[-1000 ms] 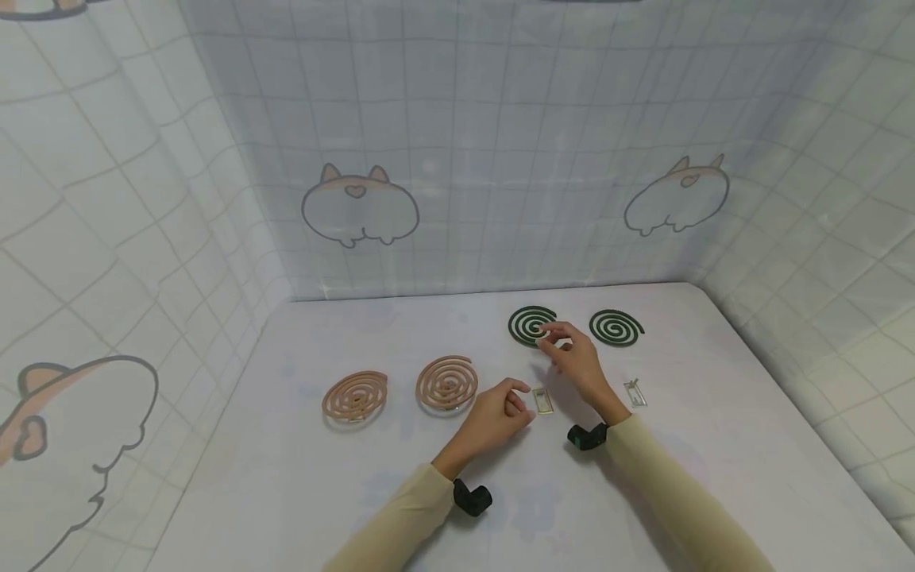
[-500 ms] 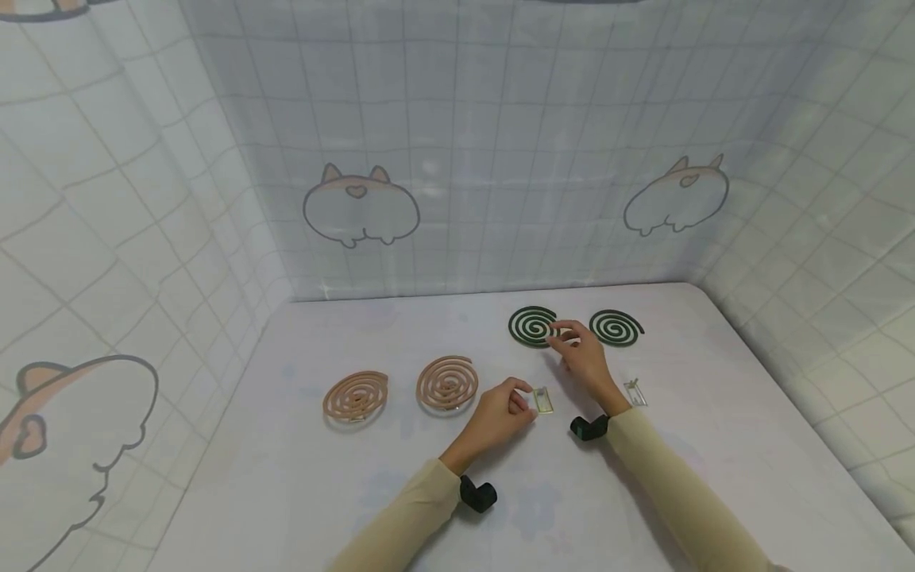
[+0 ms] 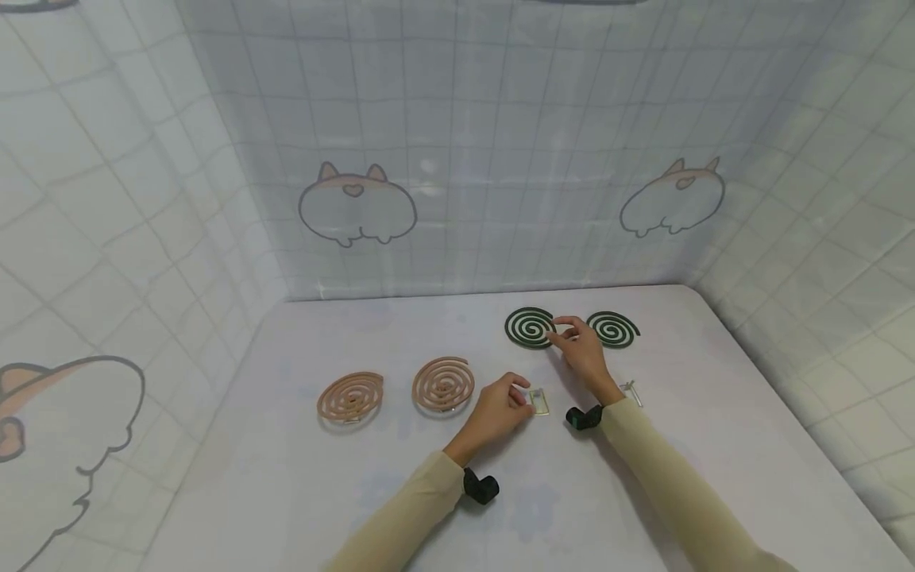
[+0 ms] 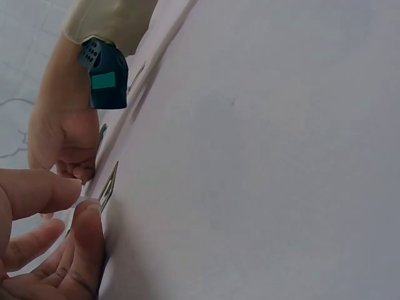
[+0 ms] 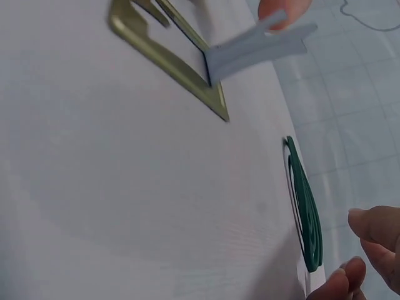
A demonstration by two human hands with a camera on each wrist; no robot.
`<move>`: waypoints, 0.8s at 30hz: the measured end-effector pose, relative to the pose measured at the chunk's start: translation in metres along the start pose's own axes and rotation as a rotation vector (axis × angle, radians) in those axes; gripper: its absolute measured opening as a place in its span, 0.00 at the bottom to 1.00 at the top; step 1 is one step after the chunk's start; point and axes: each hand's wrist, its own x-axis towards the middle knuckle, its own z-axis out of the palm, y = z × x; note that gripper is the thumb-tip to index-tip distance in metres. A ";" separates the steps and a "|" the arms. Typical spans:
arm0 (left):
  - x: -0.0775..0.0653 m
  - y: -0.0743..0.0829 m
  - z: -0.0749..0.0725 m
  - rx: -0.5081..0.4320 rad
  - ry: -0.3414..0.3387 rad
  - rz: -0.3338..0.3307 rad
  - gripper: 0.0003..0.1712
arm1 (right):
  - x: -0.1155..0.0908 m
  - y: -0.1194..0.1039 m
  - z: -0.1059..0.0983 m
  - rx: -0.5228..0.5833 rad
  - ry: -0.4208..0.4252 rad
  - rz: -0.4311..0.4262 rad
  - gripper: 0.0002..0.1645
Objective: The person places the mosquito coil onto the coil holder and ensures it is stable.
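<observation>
My left hand pinches the raised tab of a small metal mosquito coil stand between thumb and forefinger. In the right wrist view that tab rises from the flat frame, and a fingertip meets it. My right hand hovers at the right side of a green mosquito coil. Its thumb and fingers are loosely bent with a gap between them. A second green coil lies further right, partly behind that hand.
Two brown mosquito coils, one left and one nearer the middle, sit raised on stands. Another metal stand lies right of my right forearm. Patterned cloth walls enclose the white table.
My left hand has moved slightly right and onto the stand's tab. My right hand has shifted a little right and away from the middle of the nearer green coil.
</observation>
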 end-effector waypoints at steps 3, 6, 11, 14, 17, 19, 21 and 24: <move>0.003 -0.002 -0.001 -0.001 0.001 -0.015 0.20 | 0.005 0.000 0.002 -0.019 0.006 0.007 0.25; 0.006 -0.003 -0.001 -0.002 -0.014 -0.032 0.21 | 0.008 0.001 0.003 -0.022 0.013 0.027 0.25; 0.010 -0.001 0.001 -0.001 -0.033 -0.045 0.22 | 0.012 0.002 0.003 -0.030 0.015 0.047 0.25; 0.012 0.001 0.001 0.012 -0.034 -0.043 0.22 | 0.014 0.003 0.003 -0.041 0.013 0.059 0.26; 0.013 0.000 0.001 0.032 -0.035 -0.039 0.22 | 0.017 0.004 0.004 -0.062 0.009 0.062 0.27; 0.014 0.000 0.001 0.048 -0.036 -0.037 0.21 | 0.018 0.005 0.004 -0.084 0.011 0.063 0.28; 0.015 -0.001 0.001 0.065 -0.038 -0.027 0.20 | 0.020 0.005 0.004 -0.107 0.011 0.065 0.30; 0.016 -0.001 0.002 0.081 -0.045 -0.021 0.19 | 0.022 0.006 0.005 -0.137 0.010 0.077 0.33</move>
